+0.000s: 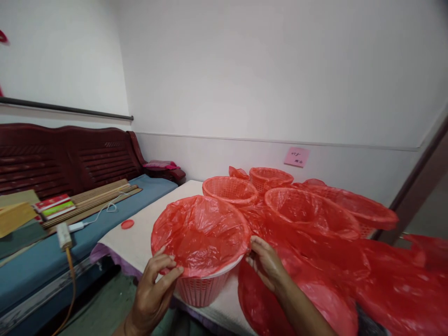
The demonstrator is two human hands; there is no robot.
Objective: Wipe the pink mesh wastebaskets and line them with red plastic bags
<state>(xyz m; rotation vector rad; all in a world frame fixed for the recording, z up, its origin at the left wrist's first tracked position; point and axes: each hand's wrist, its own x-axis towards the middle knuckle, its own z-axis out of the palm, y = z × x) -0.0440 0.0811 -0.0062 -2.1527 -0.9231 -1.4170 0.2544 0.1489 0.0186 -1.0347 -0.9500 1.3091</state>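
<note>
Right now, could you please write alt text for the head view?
A left hand and right hand touch the rim of a basket lined with red plastic, on a pale cloth; more red-lined baskets stand behind.

A basket [203, 289] stands on the cloth [140, 238], right of the bench [101, 161].

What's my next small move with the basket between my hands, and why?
Probably ease the red bag down over the front right rim of the basket with the right hand, at the bag's edge; white rim shows bare there, while the stretch beside the left hand looks covered.
</note>
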